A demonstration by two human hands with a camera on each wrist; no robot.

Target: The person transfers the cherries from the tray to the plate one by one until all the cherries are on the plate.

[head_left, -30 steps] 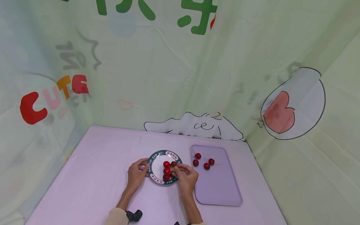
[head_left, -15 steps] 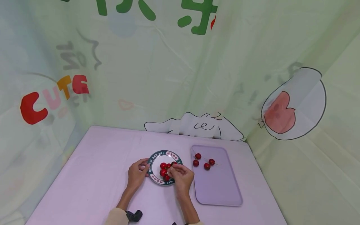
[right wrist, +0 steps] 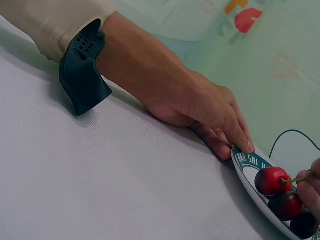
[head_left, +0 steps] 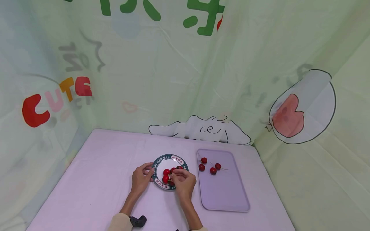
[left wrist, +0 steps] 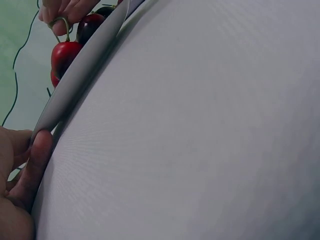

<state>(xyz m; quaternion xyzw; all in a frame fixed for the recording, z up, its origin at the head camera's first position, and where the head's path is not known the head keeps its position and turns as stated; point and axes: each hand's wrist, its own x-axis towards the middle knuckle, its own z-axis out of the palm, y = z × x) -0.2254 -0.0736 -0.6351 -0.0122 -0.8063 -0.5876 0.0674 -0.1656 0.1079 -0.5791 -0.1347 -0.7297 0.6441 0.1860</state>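
Note:
My left hand grips the left rim of a round plate, white with a green lettered border; the thumb lies on the rim and fingers sit beneath it. Several red cherries are on the plate. Above its right side, my right hand pinches the green stem of a red cherry between thumb and fingertips. In the left wrist view that stemmed cherry shows beyond the plate's edge, under the right fingertips. The right hand hides some of the cherries in the head view.
A light purple rectangular tray lies right of the plate, with several stemmed cherries towards its far end. Both stand on a pale cloth-covered table. Printed fabric curtains enclose the back and sides.
The right hand has moved left across the plate, and the cherries at its fingertips have shifted left and slightly nearer with it. The left hand and the tray stay in place.

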